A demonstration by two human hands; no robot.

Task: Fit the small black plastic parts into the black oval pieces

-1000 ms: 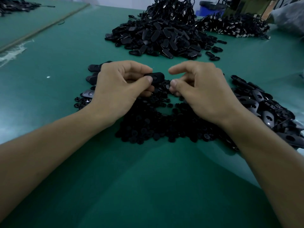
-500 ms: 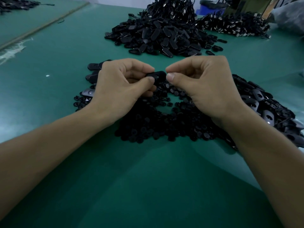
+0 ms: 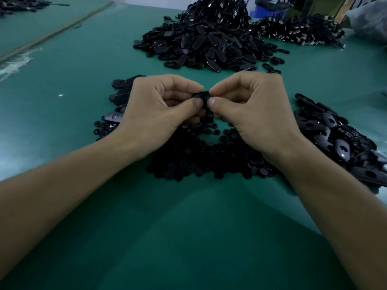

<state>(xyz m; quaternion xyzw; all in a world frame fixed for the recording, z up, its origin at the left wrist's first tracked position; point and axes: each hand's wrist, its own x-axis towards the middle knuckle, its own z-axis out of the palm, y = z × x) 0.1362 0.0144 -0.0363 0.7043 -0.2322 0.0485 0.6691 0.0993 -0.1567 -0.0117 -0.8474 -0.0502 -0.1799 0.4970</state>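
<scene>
Only a dark sliver of the oval piece (image 3: 200, 95) shows, pinched between the fingertips of the left hand (image 3: 159, 116) and right hand (image 3: 257, 116). Whether a small part sits in it cannot be told. The hands cover much of the small-parts heap (image 3: 199, 162), which is too dark to pick out singly. The left hand half hides the ovals (image 3: 120, 97) behind it. The right pile (image 3: 345, 143) runs off the edge, and the far pile (image 3: 209, 42) off the top.

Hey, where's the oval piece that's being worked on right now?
In the head view the oval piece sits mid-frame, pinched between the left hand and the right hand, over the heap of small parts.
</scene>
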